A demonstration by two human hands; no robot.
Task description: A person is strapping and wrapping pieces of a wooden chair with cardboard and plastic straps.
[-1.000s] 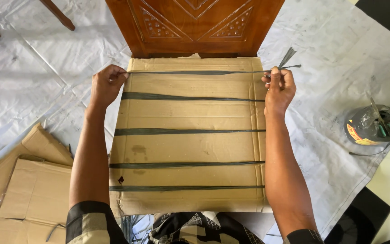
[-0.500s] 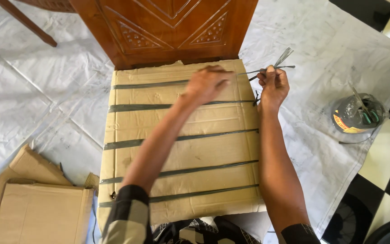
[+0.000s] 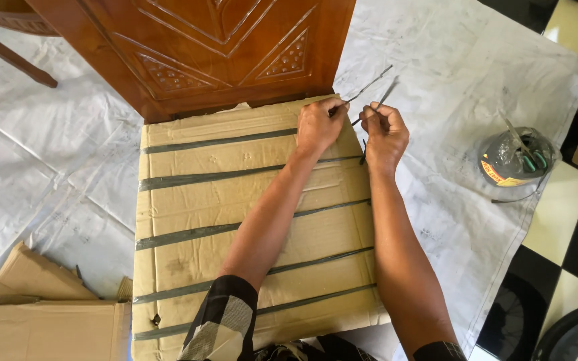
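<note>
A cardboard-wrapped chair seat (image 3: 235, 220) lies before me, bound by several dark green plastic straps (image 3: 222, 177). The carved wooden chair back (image 3: 195, 47) rises at its far edge. My left hand (image 3: 317, 124) reaches across to the seat's far right corner and pinches one loose end of the top strap (image 3: 369, 85). My right hand (image 3: 384, 130) sits right beside it, pinching the other loose end, which sticks up and away. Both hands are closed on the strap ends, almost touching each other.
A white plastic sheet (image 3: 449, 60) covers the floor. A round tin with green-handled pliers (image 3: 516, 159) stands at the right. Flattened cardboard pieces (image 3: 41, 314) lie at the lower left. Black and cream floor tiles (image 3: 570, 220) show at the right edge.
My left hand left the seat's left edge, swung across the cardboard and took hold of a strap end beside my right hand. The view shifted rightward.
</note>
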